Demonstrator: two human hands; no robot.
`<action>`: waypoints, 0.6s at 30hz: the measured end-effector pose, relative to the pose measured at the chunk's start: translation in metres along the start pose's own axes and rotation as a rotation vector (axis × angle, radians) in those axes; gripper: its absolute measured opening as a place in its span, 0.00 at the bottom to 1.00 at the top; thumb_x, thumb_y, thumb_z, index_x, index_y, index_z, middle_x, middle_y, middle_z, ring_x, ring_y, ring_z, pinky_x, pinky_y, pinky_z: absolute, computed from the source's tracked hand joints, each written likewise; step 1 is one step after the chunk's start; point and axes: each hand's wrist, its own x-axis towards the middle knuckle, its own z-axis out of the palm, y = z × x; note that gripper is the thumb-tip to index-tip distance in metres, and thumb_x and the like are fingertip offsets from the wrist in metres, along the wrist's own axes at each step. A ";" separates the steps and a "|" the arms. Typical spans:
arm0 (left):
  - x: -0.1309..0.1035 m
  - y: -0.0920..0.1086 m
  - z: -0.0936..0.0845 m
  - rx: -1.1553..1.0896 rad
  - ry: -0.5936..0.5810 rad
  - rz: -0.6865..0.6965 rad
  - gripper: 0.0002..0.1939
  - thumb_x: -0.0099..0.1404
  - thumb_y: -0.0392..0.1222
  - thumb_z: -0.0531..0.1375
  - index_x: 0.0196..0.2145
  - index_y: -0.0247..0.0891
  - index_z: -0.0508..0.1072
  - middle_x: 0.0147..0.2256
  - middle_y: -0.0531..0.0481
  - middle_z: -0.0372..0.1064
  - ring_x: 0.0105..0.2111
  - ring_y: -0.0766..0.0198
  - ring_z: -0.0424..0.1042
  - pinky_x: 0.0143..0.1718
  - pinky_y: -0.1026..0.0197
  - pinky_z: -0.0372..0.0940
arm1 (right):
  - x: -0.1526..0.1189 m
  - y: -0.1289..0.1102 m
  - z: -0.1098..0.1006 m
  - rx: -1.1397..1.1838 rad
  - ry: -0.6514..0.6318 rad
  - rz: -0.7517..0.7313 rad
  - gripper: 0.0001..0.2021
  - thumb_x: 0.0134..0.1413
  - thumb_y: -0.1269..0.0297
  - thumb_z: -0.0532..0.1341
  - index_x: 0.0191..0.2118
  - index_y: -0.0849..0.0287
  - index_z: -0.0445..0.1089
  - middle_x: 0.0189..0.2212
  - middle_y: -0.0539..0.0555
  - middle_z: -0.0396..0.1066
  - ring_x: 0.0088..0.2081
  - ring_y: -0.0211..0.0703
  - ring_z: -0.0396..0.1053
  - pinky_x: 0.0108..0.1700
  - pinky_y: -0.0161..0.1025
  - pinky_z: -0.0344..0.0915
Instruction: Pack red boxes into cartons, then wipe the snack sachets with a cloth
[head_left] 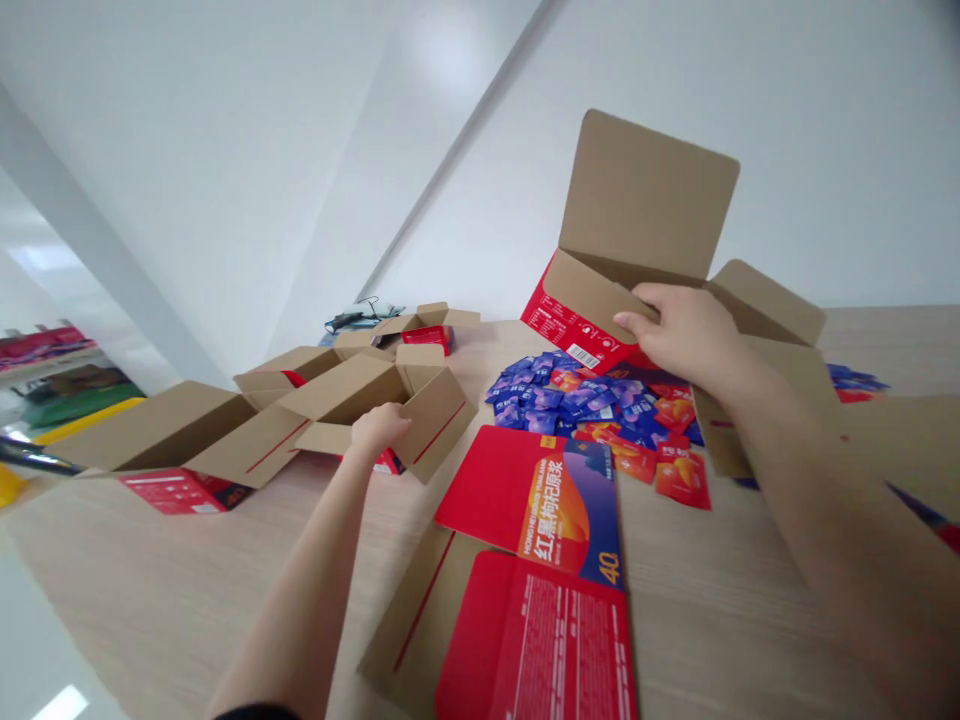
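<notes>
With my right hand [675, 325] I grip the near wall of an open red carton [562, 318], thumb outside on a flap, fingers over the edge. The carton is tilted and its lid stands up; it hangs above a pile of blue and red sachets [570, 395]. My left hand [381, 430] is closed at the edge of another open carton [360, 385] on the left, its fingers on a flap. Between my arms lies a flattened red carton [555, 510] with Chinese print and a "40" on it.
More open cartons stand at the left [180, 430] and further back [427, 325]. Brown cardboard flaps [907, 440] and more sachets [855, 382] are at the right. The wooden table [690, 590] meets a white wall behind; its left edge drops to the floor.
</notes>
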 end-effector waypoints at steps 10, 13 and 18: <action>0.145 0.063 0.016 -0.044 0.043 0.024 0.23 0.71 0.57 0.58 0.53 0.36 0.75 0.52 0.41 0.75 0.51 0.53 0.75 0.52 0.46 0.69 | 0.048 -0.027 0.077 0.149 -0.053 -0.062 0.08 0.60 0.57 0.58 0.33 0.54 0.68 0.34 0.56 0.75 0.35 0.49 0.69 0.32 0.39 0.53; 0.175 0.076 0.017 -0.064 0.070 0.005 0.22 0.71 0.55 0.58 0.52 0.35 0.76 0.52 0.38 0.75 0.52 0.51 0.75 0.52 0.47 0.69 | 0.054 -0.029 0.092 0.161 -0.061 -0.079 0.09 0.60 0.58 0.58 0.31 0.55 0.68 0.31 0.55 0.75 0.33 0.46 0.68 0.31 0.39 0.51; 0.202 0.088 0.016 -0.121 0.118 -0.017 0.21 0.63 0.47 0.60 0.49 0.33 0.79 0.51 0.29 0.75 0.54 0.38 0.74 0.49 0.49 0.68 | 0.054 -0.023 0.102 0.096 -0.062 -0.083 0.10 0.59 0.58 0.59 0.29 0.55 0.68 0.29 0.54 0.73 0.31 0.45 0.66 0.30 0.39 0.51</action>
